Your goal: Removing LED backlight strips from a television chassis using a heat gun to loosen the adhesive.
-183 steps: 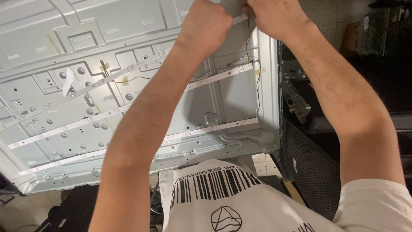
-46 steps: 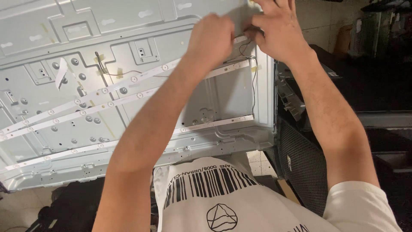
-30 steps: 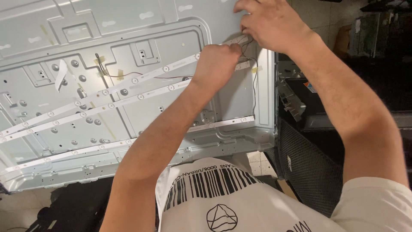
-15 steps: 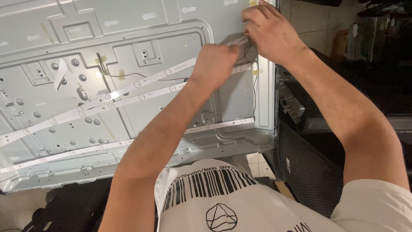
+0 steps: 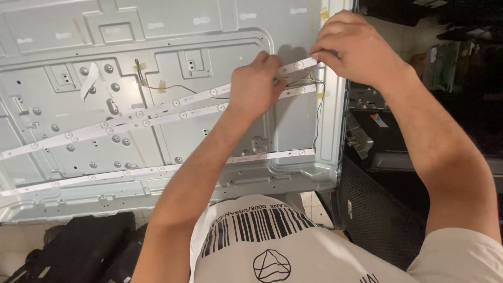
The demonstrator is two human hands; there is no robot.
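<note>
Pinching upper LED strip at its R end: right hand outermost, left hand just inboard; strip running left-down across metal backlight panel.

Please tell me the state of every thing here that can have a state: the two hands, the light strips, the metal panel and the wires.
left hand: closed, pinching the upper light strip.
right hand: closed on the right end of that strip.
upper light strip: its right end lifted off the panel.
second light strip: lying flat on the panel.
lowest light strip: lying flat on the panel.
metal panel: bare, open side up.
thin black wire: hanging loose near the right edge.
</note>
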